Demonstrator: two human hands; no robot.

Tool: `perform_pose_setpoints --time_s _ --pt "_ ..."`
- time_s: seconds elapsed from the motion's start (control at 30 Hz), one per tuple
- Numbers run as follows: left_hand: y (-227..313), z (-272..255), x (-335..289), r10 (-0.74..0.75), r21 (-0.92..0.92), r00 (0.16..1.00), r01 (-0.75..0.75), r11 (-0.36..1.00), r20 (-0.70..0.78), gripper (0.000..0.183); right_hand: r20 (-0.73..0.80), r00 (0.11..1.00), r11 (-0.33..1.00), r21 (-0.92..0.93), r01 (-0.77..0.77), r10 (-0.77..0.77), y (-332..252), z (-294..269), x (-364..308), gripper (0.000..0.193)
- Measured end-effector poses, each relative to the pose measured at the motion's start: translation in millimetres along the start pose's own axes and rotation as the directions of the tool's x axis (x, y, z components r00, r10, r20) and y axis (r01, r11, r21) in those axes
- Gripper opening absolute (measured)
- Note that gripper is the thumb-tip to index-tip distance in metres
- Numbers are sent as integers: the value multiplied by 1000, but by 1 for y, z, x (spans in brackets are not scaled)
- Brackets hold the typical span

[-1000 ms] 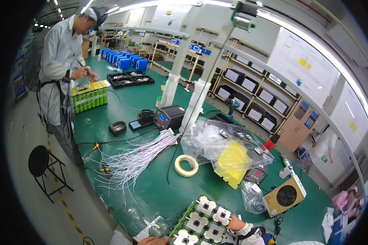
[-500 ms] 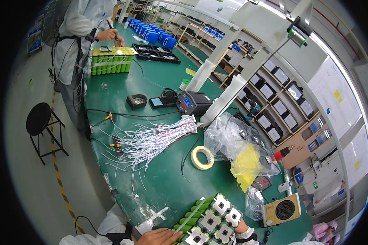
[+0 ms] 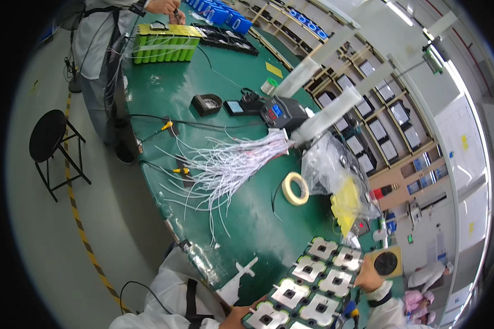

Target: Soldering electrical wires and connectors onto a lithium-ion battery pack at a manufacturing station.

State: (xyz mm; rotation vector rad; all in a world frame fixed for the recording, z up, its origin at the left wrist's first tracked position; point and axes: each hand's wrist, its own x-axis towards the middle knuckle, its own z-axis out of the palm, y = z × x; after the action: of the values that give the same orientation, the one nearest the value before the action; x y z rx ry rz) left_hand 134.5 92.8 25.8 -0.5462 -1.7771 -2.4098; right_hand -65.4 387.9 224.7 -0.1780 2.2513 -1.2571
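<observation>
A battery pack (image 3: 313, 285) of green cylindrical cells, topped with square silver metal plates, is tilted at the near right edge of the table. My left hand (image 3: 240, 317) grips its near left side, the fingers partly hidden by the pack. My right hand (image 3: 370, 277) is wrapped round its far right edge. The lower end of the pack is cut off by the frame. Beside it on the tabletop lies a white cross-shaped strip of tape (image 3: 247, 267).
White wires (image 3: 230, 164) fan over the green table (image 3: 203, 225). A masking tape roll (image 3: 295, 189), soldering station (image 3: 282, 112) and plastic bags (image 3: 326, 164) lie to their right; a fan (image 3: 387, 263) stands behind my right hand. Far left, a co-worker (image 3: 101, 60) handles another battery pack (image 3: 164, 46).
The battery pack has been lifted and turned, so its plated face shows more. My right hand has come into fuller view. The whole view has shifted, and the table appears further left and up.
</observation>
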Motion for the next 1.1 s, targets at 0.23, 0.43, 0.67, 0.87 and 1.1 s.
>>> perform_pose_setpoints --time_s 0.23,0.43,0.67,0.87,1.1 --pt "0 20 -34 -21 -125 1000 23 992 16 69 -17 987 963 -215 -162 162 -45 20 -50 94" --pt "-2 15 -39 -17 -154 998 26 988 59 67 -76 929 748 -570 -339 363 -51 29 -48 72" --pt "-10 6 -32 -17 -193 997 30 981 70 66 -100 882 669 -615 -418 460 -52 37 -35 83" --pt "-17 -1 -31 -23 -230 996 43 972 87 64 -131 758 463 -721 -515 639 -58 43 -5 94" --pt "-23 -20 -22 -17 -273 993 47 961 113 62 -187 607 255 -784 -566 772 -80 57 35 101"
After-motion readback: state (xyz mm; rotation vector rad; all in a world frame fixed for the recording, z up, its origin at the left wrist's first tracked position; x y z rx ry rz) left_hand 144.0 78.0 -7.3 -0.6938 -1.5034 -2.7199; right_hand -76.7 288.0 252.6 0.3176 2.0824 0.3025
